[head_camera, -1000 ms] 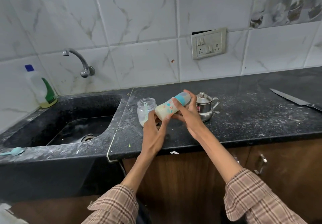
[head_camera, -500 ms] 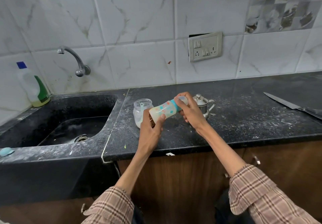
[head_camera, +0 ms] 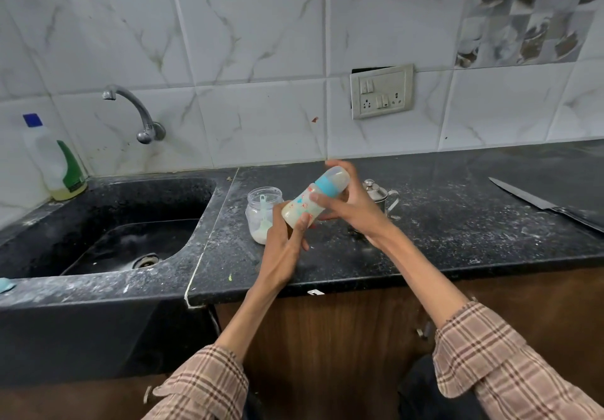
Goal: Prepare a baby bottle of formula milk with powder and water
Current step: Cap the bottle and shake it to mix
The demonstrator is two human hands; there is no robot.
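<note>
The baby bottle (head_camera: 310, 202), filled with milky liquid and capped, is held tilted above the countertop (head_camera: 457, 223). The left hand (head_camera: 284, 243) grips its base; the right hand (head_camera: 354, 205) curls round its upper body, just beside the powder jar (head_camera: 261, 213).

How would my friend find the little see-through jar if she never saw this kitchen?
Start at the black sink; just right of it, on the black speckled counter, stands the small clear plastic jar. Unlike the shiny steel pot nearby, it is lidless, with white powder and a scoop inside.
</note>
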